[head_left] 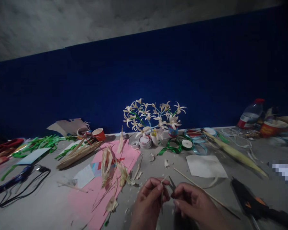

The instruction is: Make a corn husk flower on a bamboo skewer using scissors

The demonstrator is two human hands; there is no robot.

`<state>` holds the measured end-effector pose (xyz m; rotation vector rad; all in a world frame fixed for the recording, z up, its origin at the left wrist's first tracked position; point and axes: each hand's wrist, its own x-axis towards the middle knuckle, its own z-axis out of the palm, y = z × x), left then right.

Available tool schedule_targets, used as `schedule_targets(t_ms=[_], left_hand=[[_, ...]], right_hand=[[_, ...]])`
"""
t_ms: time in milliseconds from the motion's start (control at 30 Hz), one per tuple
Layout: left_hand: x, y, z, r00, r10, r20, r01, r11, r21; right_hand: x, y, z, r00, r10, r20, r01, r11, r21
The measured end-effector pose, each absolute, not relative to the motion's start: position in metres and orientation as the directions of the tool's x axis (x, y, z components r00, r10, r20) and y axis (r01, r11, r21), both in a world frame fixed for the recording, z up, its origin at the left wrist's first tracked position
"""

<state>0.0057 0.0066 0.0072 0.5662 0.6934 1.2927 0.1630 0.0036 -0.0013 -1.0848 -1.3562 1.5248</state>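
Observation:
My left hand (151, 197) is low in the middle, its thumb and fingers pinched on a thin pale strip (164, 180). Close by on the right, my right hand (194, 202) has its thumb and fingers drawn together at a slim dark piece (172, 182), whose kind I cannot make out. The fingertips of both hands nearly meet. A long thin stick (206, 192) lies behind and beside my right hand. Beyond the hands stand flowers with pale husk-like petals (147, 111) on green and light blue stems, in small cups.
Pink paper (86, 207) with dried corn husks (107, 166) lies left. A green ribbon roll (187, 144), white paper (206, 166) and a long pale husk (237, 153) lie farther back. At right are a black glue gun (254, 201) and a bottle (251, 115); a corded tool (16, 179) lies left.

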Motion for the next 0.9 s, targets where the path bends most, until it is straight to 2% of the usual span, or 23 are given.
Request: schedule_targets(t_ms=[100, 233, 500, 700, 900], left_hand=[[0.007, 0.006, 0.011, 0.048, 0.986, -0.157, -0.635, 0.152, 0.757], [0.01, 0.005, 0.014, 0.045, 0.978, -0.204, -0.605, 0.189, 0.773], [0.014, 0.004, 0.012, 0.092, 0.971, -0.22, -0.659, 0.225, 0.718], [0.012, 0.004, 0.013, 0.062, 0.972, -0.229, -0.65, 0.213, 0.729], [0.009, 0.004, 0.004, -0.016, 0.982, -0.186, -0.577, 0.143, 0.804]], right_hand=[[0.164, -0.009, 0.002, -0.164, 0.984, -0.073, -0.05, -0.082, -0.995], [0.158, -0.021, 0.015, -0.047, 0.999, 0.017, 0.064, 0.02, -0.998], [0.152, -0.018, 0.023, -0.008, 0.998, 0.063, 0.14, 0.064, -0.988], [0.15, -0.018, 0.024, -0.009, 1.0, -0.026, 0.049, -0.025, -0.998], [0.147, -0.017, 0.026, -0.044, 0.99, -0.136, -0.103, -0.14, -0.985]])
